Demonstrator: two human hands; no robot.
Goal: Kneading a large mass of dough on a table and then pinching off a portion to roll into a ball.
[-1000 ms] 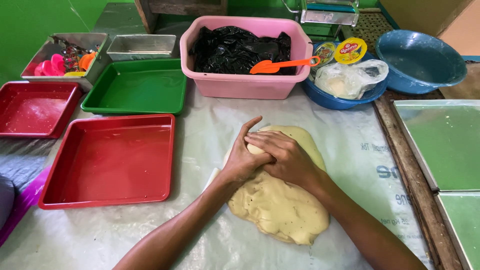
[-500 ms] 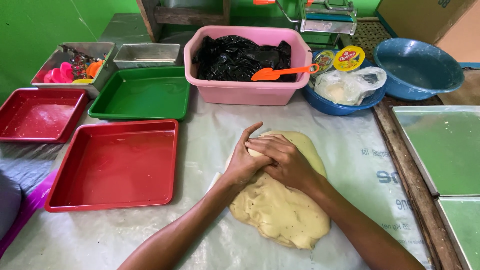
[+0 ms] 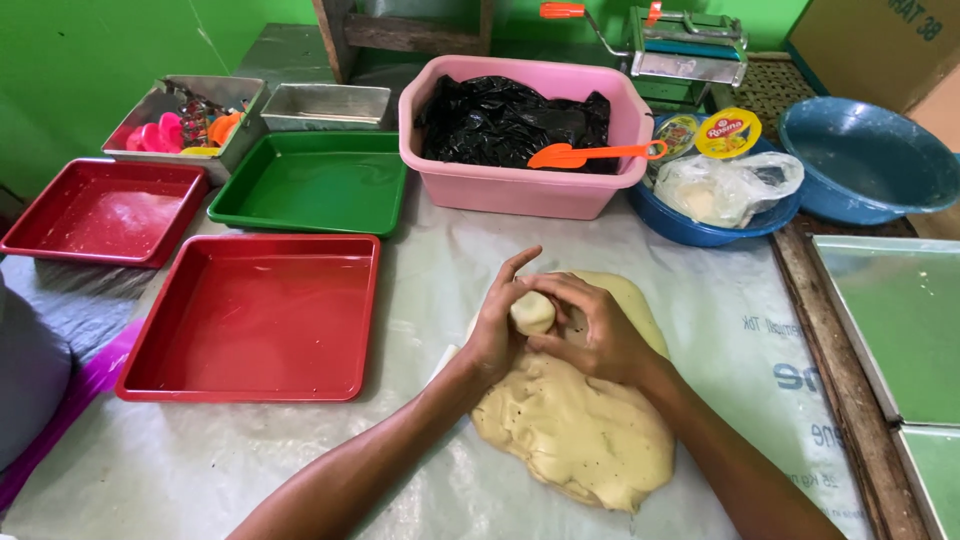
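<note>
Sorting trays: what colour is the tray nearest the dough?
Red tray, head view.

Pale yellow dough (image 3: 580,440) is showing dark specks; red tray (image 3: 255,318), green tray (image 3: 315,185) and pink tub (image 3: 520,185) are sitting nearby.

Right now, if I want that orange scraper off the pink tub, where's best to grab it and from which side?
Take the orange scraper by its thin handle, near the ring end by the tub's right rim. It lies flat across the black plastic in the pink tub, handle clear, so probably come from above and the right, fingers across the handle.
</note>
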